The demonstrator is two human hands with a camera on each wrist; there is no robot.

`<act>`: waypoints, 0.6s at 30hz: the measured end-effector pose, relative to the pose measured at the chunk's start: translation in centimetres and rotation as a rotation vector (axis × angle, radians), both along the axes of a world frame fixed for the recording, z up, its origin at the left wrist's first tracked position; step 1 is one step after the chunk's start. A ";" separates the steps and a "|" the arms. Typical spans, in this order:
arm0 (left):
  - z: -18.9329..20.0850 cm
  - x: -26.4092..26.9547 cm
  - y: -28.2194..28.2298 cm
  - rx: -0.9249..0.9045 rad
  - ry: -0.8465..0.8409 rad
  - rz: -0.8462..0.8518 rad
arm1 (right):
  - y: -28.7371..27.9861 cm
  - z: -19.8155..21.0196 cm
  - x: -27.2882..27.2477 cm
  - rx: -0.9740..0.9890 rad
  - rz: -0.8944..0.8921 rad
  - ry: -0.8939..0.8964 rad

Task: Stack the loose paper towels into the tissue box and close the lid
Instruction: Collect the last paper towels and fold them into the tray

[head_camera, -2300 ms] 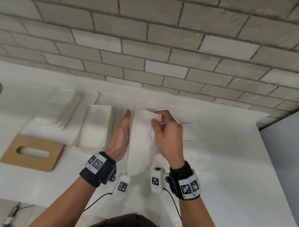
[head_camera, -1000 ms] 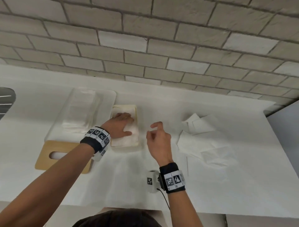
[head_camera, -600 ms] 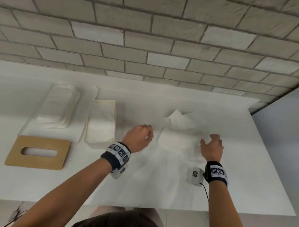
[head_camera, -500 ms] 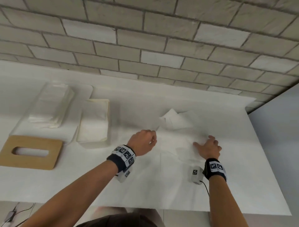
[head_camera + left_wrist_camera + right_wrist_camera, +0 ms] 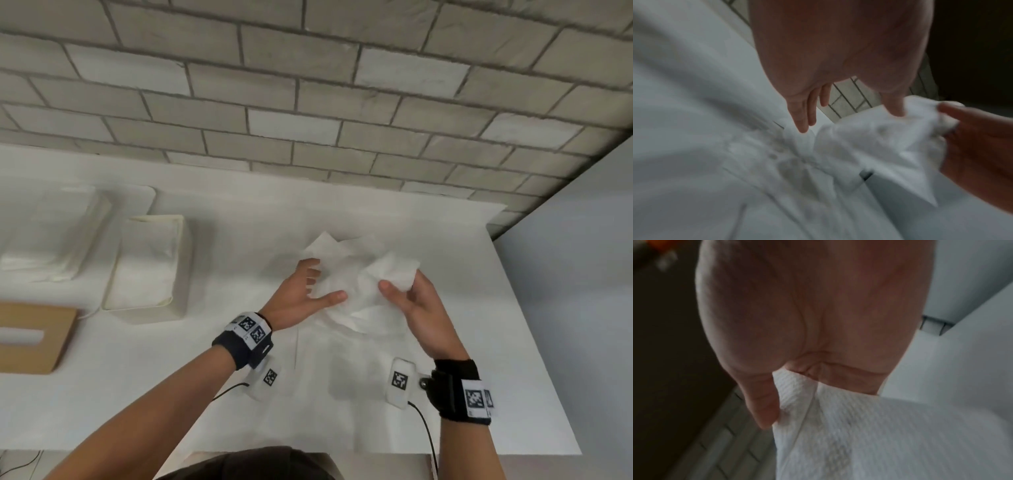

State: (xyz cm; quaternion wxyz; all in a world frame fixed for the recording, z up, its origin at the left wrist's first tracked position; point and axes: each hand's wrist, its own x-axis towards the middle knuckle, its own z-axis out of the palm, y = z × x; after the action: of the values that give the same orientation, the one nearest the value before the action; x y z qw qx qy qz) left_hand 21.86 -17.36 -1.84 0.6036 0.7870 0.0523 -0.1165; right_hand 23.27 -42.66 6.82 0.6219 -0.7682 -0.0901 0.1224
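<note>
A white paper towel (image 5: pixel 356 277) is lifted off the table at centre right. My right hand (image 5: pixel 400 284) grips its upper right part, thumb in front and fingers behind; the right wrist view shows the towel (image 5: pixel 838 426) pinched under the thumb (image 5: pixel 764 402). My left hand (image 5: pixel 320 284) is open, its straight fingers and thumb touching the towel's left edge (image 5: pixel 869 146). More loose towels (image 5: pixel 342 246) lie behind it. The cream tissue box (image 5: pixel 181 260) stands open at left with towels inside. Its wooden slotted lid (image 5: pixel 37 339) lies flat at far left.
A clear plastic pack of folded towels (image 5: pixel 51 240) sits behind the lid, left of the box. The brick wall (image 5: pixel 308 102) runs along the back of the white table (image 5: pixel 171 394). The table's right edge (image 5: pixel 534 325) lies close to my right hand.
My left hand left the box and moved right. Both hands were low on the loose towels; now the right hand has picked one up and the left hand touches it.
</note>
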 end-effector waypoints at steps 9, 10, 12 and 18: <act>7.1 -0.1 -0.1 -0.410 -0.142 0.112 | -0.9 1.3 -0.4 0.244 -0.064 -0.045; 7.4 -0.1 0.5 -0.402 -0.181 0.149 | -0.7 1.0 -0.4 0.236 -0.050 -0.029; 7.9 -0.2 2.2 -0.378 -0.248 0.172 | -0.1 0.1 -0.4 0.195 -0.046 -0.044; 8.5 -1.6 8.4 -0.312 -0.286 0.135 | 3.5 -1.7 0.3 0.183 -0.064 -0.191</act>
State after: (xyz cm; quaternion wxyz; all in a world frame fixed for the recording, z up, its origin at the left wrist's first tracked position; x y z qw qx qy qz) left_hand 20.25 -8.94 6.66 0.7257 0.6874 0.0001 0.0306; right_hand 23.61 -39.12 5.16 0.6815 -0.7190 -0.1351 0.0199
